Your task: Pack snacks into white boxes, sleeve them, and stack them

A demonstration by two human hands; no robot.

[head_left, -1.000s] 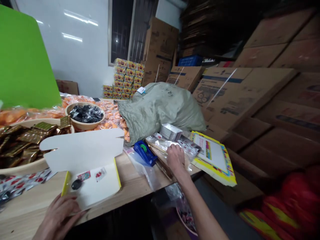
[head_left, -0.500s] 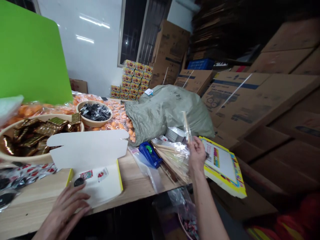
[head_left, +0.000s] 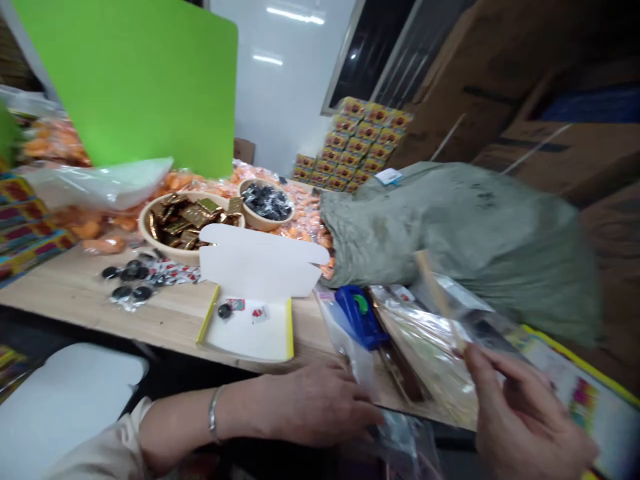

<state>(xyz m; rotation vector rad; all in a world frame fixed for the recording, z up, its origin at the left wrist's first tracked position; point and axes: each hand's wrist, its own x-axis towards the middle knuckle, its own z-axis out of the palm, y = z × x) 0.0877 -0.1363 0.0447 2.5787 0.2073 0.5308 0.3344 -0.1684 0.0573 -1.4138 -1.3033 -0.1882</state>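
Note:
My right hand (head_left: 530, 413) pinches a pale wooden stick (head_left: 433, 283), blurred by motion, above a clear bag of thin wooden sticks (head_left: 425, 333). Over the table's front edge is my left hand (head_left: 320, 403), fingers loosely stretched and partly smeared, beside clear plastic film (head_left: 407, 433); whether it touches the film I cannot tell. An open white box with yellow sides (head_left: 250, 340) lies left of it, lid raised. Inside are a black round piece (head_left: 225, 311) and two small printed packets. A blue tape dispenser (head_left: 361, 317) sits between the box and the stick bag.
Bowls of gold-wrapped pieces (head_left: 183, 217) and black pieces (head_left: 267, 202) stand behind the box. A big grey-green sack (head_left: 460, 227) spills orange pieces. Wrapped black discs (head_left: 133, 273) lie at left. Yellow packs (head_left: 357, 143) are stacked at the back, with cartons at right.
My left hand has left the box and crossed right to the table's front edge. My right hand, still with the stick, is lower and nearer. The view has swung left.

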